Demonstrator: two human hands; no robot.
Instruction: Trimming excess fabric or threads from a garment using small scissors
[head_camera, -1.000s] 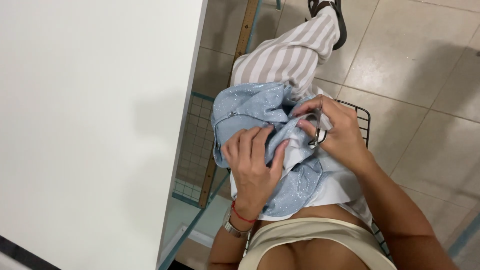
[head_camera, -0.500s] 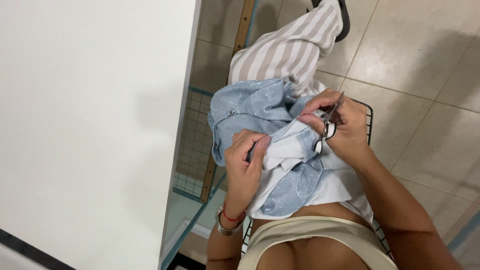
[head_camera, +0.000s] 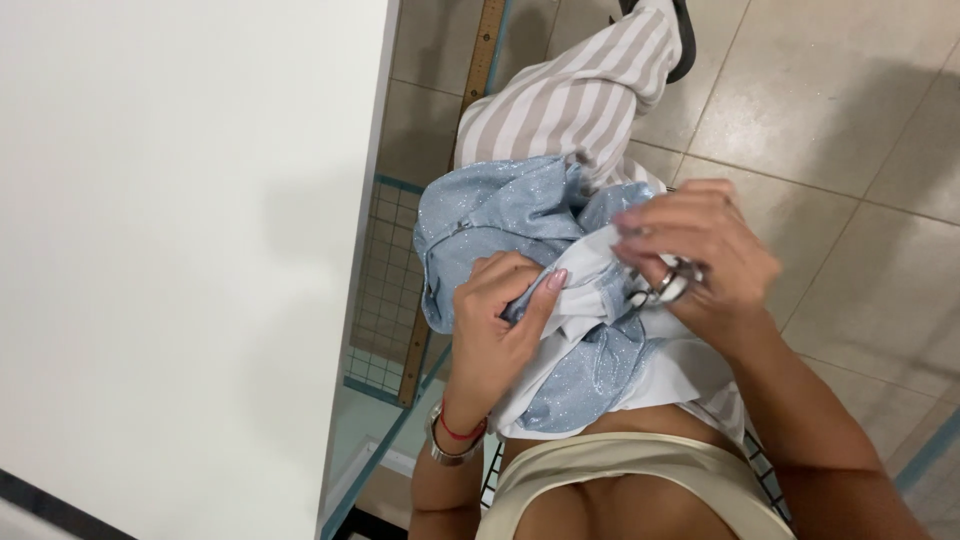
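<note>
Resting on the person's lap, the pale blue glittery garment (head_camera: 500, 215) is lying bunched, w/ its white lining (head_camera: 590, 330) turned outward near the middle. The garment is sitting between both hands, over the striped trousers (head_camera: 570, 100), just beside the edge of the white table (head_camera: 180, 250).

The left hand (head_camera: 500, 320) is clamping a fold of the blue fabric and lining: fingers curled, thumb pressing the cloth flat at the point being worked. The right hand (head_camera: 700, 260) is hovering just above the same spot, fingers together around a small silver tool (head_camera: 668, 287), prob. thread snips or small scissors. The tool is only partly showing, so blades open or shut: cannot tell. The tool tip is pointing at the lining edge next to the left thumb.

Progress, judged from the layout:
- Garment is already opened up and the work spot exposed.
- Cloth is pinned taut by the left hand.
- Tool is in position at the seam area, approx. touching the fabric; actual contact cannot be confirmed.
- No loose thread or cut piece is showing, so the trimming/stitch work at this spot appears unfinished.
- Rest of the garment is hanging crumpled, not smoothed or folded.

Further out: a wire grid rack (head_camera: 385, 300) and a wooden ruler (head_camera: 480, 60) are standing below the table edge, over the tiled floor (head_camera: 850, 120).
</note>
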